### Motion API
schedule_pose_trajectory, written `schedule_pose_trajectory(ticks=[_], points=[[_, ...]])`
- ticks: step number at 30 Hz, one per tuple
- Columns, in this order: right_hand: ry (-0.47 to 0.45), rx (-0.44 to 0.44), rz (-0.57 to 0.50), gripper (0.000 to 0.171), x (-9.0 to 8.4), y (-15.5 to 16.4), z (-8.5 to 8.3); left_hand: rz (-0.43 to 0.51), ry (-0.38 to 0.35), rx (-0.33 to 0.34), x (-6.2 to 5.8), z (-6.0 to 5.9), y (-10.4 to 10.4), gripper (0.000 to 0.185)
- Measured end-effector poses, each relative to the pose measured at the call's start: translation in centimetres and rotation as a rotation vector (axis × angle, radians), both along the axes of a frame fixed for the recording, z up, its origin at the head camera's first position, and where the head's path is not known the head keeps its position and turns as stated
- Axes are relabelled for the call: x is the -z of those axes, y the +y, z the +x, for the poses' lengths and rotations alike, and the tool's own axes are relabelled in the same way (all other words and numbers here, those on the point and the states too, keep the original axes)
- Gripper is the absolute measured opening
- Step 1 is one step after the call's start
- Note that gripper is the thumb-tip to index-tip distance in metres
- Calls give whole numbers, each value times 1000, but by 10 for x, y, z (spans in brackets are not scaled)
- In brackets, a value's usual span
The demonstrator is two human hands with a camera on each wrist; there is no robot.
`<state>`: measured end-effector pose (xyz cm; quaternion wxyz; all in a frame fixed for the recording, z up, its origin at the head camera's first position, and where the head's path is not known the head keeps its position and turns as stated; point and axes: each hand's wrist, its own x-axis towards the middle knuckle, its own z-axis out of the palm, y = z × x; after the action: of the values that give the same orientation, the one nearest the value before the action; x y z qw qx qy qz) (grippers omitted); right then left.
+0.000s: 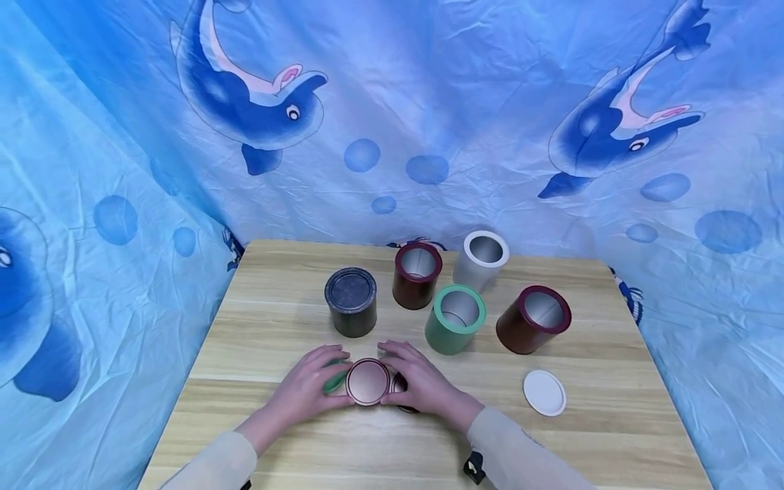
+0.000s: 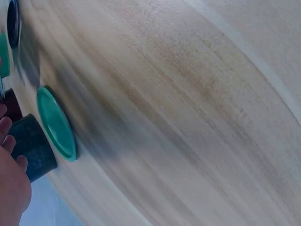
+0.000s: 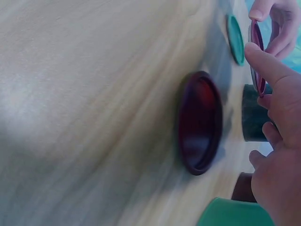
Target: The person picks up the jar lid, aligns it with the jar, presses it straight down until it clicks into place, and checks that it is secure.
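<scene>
A round dark red lid [image 1: 367, 382] is held up between both hands, its face toward the head camera. My left hand [image 1: 306, 383] pinches its left edge, and my right hand [image 1: 422, 381] pinches the right edge. In the right wrist view the lid [image 3: 256, 70] shows nearly edge-on. On the table, partly covered by the left hand, lies a green lid [image 1: 333, 382], seen whole in the left wrist view as a green lid [image 2: 57, 125]. Under the right hand lies a second dark red lid [image 3: 200, 123], mostly hidden in the head view.
Beyond the hands stand a black can with its lid on [image 1: 352, 306], a green open can [image 1: 450, 333], two dark red open cans [image 1: 412, 289] and a white open can [image 1: 474, 269]. A white lid [image 1: 544, 393] lies at the right of the wooden table [image 1: 257, 313]. Blue dolphin-print cloth [image 1: 392, 122] surrounds it.
</scene>
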<state>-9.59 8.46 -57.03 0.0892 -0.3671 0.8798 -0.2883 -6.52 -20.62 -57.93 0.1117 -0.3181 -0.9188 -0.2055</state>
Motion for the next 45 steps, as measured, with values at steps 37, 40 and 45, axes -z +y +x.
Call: schedule_pose_trajectory(ticks=[37,40,45], points=[[274,-61,-196,69,-89,24,-31,126,164,40,-91,-27,16,69],[299,-50,-202,70,-94,27,-37,119,173,51,-99,-35,19,69],[319,-39,-223,69,-102,31,-47,110,160,55,-110,-48,23,68]])
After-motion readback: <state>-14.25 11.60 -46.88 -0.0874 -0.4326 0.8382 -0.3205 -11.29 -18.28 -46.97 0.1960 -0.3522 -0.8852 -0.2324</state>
